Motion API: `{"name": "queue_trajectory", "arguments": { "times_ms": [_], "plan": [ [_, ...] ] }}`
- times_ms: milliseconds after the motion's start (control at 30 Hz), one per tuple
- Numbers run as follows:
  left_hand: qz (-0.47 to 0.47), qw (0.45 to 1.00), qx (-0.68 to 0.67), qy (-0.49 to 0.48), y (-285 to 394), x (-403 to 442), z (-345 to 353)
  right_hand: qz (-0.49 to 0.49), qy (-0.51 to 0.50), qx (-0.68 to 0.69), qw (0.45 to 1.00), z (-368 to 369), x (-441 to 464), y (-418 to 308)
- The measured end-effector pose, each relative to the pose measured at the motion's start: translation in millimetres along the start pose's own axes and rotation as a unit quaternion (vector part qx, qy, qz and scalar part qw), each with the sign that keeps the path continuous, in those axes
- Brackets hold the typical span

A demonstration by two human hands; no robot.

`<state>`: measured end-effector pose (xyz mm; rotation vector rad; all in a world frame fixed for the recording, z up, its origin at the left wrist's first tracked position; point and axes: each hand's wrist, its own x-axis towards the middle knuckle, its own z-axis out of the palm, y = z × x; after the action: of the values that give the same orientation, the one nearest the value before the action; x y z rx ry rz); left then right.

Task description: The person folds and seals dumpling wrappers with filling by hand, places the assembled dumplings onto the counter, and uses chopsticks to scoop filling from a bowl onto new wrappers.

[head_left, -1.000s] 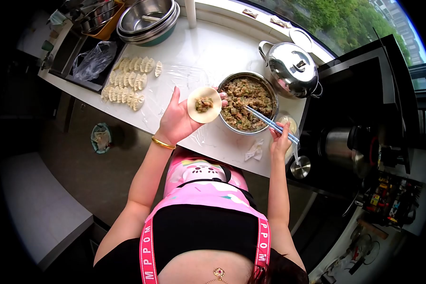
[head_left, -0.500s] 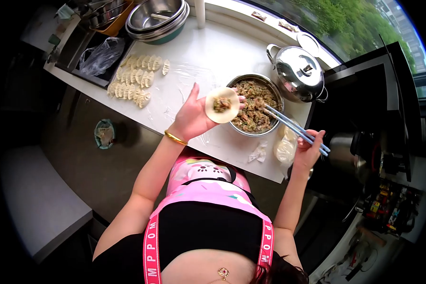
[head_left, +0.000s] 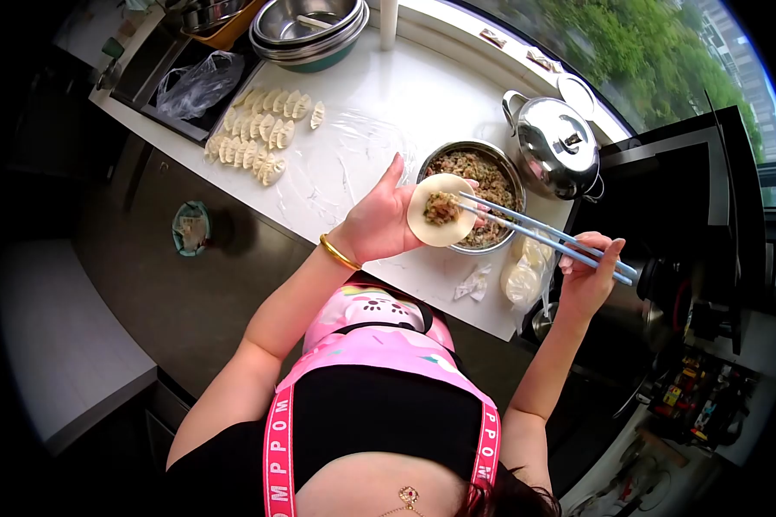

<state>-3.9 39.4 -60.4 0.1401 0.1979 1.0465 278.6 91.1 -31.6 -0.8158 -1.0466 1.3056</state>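
A round dumpling wrapper (head_left: 450,234) lies across the palm and fingers of my left hand (head_left: 378,217), in front of the steel bowl (head_left: 428,161). Minced filling (head_left: 441,208) sits in a mound on the wrapper. My right hand (head_left: 591,280) grips a pair of light blue chopsticks (head_left: 547,239), whose tips touch or hover just over the mound; I cannot tell which. Behind the wrapper, the bowl holds more minced filling (head_left: 485,175), partly hidden by my left hand and the chopsticks.
Folded dumplings (head_left: 259,129) lie in rows at the left of the white counter (head_left: 379,77). Stacked steel basins (head_left: 306,60) stand behind them. A lidded pot (head_left: 560,146) is beyond the bowl. A plastic bag of wrappers (head_left: 526,274) and a crumpled tissue (head_left: 472,283) lie near the front edge.
The chopstick tips have moved from the bowl to the filling on the wrapper. My left hand and the wrapper sit slightly farther right and lower in view, which has also shifted.
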Motion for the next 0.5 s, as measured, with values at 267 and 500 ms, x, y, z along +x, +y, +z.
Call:
{"name": "queue_trajectory", "arguments": {
  "times_ms": [267, 500],
  "plan": [
    [-0.005, 1.0, 0.003, -0.025, -0.3, 2.5, 4.9, 0.021, 0.018, 0.036, 0.999, 5.9, -1.8, 7.1],
    [-0.004, 1.0, 0.002, -0.012, -1.6, 3.0, 5.3, 0.042, 0.034, 0.021, 0.998, 2.3, -2.4, 11.8]
  ]
}}
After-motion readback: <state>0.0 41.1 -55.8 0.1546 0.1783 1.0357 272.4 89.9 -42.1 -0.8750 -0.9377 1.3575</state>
